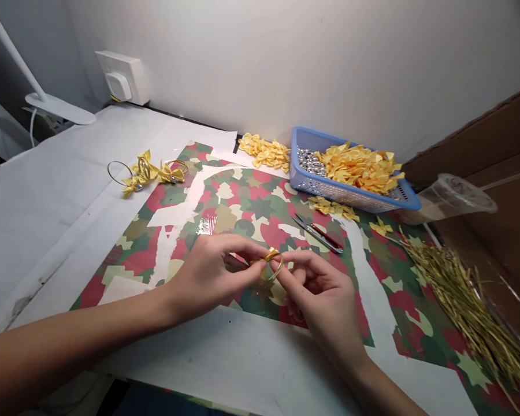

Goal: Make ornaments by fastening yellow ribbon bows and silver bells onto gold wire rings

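Between my two hands, above the patterned paper, is a small gold ring [278, 271] with a yellow ribbon bow [272, 253] at its top. My left hand [219, 268] pinches the bow side between thumb and fingertips. Thumb and index finger of my right hand [316, 286] close on the ring's right side, its other fingers curled beneath. How the bow is fastened to the ring is hidden by the fingertips. Beyond my hands lie thread snips [319, 233] with a red part. Several gold rings with bows and silver bells [145, 173] rest together at the back left.
A blue basket [351, 195] holds yellow bows and silver bells. More loose bows [266, 151] lie beside it. A clear plastic cup [453, 199] leans at the right, above a bundle of gold ties [463, 306]. A lamp base [60, 108] stands at the far left.
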Motion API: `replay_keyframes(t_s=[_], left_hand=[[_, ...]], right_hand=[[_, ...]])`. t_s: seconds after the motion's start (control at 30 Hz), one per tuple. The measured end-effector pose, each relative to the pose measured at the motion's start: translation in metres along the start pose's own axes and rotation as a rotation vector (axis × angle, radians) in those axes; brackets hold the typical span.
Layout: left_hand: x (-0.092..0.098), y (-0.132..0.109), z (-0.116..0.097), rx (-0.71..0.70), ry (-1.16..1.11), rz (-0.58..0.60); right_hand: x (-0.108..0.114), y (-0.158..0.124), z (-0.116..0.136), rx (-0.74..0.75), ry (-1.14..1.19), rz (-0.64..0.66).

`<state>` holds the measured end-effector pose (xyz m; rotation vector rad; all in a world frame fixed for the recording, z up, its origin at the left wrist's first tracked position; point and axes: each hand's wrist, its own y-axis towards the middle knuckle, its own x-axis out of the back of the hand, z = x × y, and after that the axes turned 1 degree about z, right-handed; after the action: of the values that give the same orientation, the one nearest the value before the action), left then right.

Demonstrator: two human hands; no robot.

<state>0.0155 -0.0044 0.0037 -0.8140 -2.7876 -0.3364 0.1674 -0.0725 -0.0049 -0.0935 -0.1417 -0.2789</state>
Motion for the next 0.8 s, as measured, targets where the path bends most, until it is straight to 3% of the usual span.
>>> replay_keyframes(t_s=[0.27,0.53,0.8], left_hand=[[0.004,0.006,-0.003,0.333,-0.283,0.118],[0.012,0.012,-0.001,0.552,-0.528,0.361],[0.012,0.011,0.002,0.582,-0.511,0.449]], right_hand=[[0.002,0.000,0.005,0.081,0.023,-0.058],[0.021,0.003,0.007,0.156,-0.028,0.183],[0.032,0.009,0.006,0.205,-0.177,0.356]])
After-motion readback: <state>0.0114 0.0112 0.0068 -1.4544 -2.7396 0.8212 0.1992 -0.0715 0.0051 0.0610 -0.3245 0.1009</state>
